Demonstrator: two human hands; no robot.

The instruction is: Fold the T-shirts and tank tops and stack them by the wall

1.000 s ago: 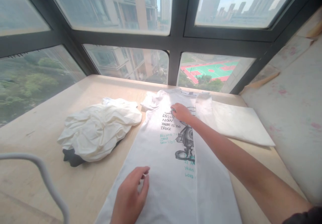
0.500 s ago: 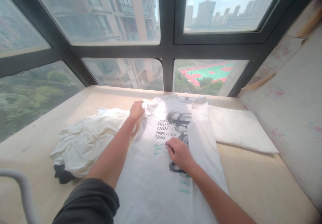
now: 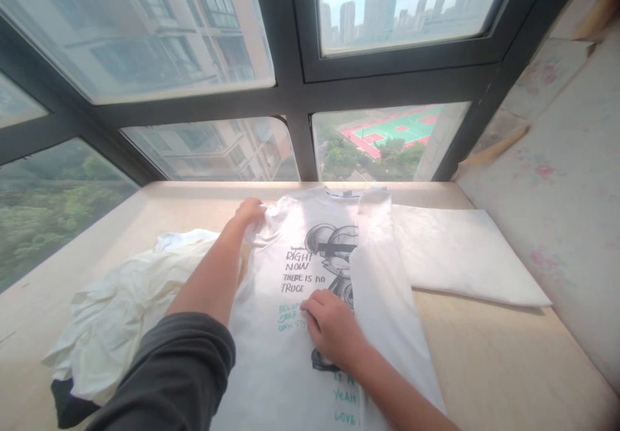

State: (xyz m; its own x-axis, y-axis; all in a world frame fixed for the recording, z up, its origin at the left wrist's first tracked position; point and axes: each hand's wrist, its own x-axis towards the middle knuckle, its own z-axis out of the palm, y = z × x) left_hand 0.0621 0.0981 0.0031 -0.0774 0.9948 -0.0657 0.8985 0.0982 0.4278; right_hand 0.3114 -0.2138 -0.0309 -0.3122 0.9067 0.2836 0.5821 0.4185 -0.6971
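A white T-shirt [image 3: 264,366] with black and green lettering and a black drawing lies front up, its collar toward the window. Its right side is folded inward over part of the print. My left hand [image 3: 250,211] is closed on the cloth at the left shoulder, by the sleeve, which bunches up there. Lower down, at the middle of the shirt, rests my right hand [image 3: 334,327]. Its fingers are bent together with the tips on the print beside the green words; whether they pinch any cloth is hidden.
Crumpled cream-white clothing [image 3: 121,308] lies to the left, with a black piece [image 3: 72,402] at its near end. On the right a flat, folded white cloth [image 3: 465,253] sits partly beside the shirt. The pale wooden surface [image 3: 489,353] meets dark window frames [image 3: 285,95] and a flowered wall [image 3: 571,179].
My view has turned a little right, so most things sit further left in it. My hands keep their places on the T-shirt, and the folded side looks the same.
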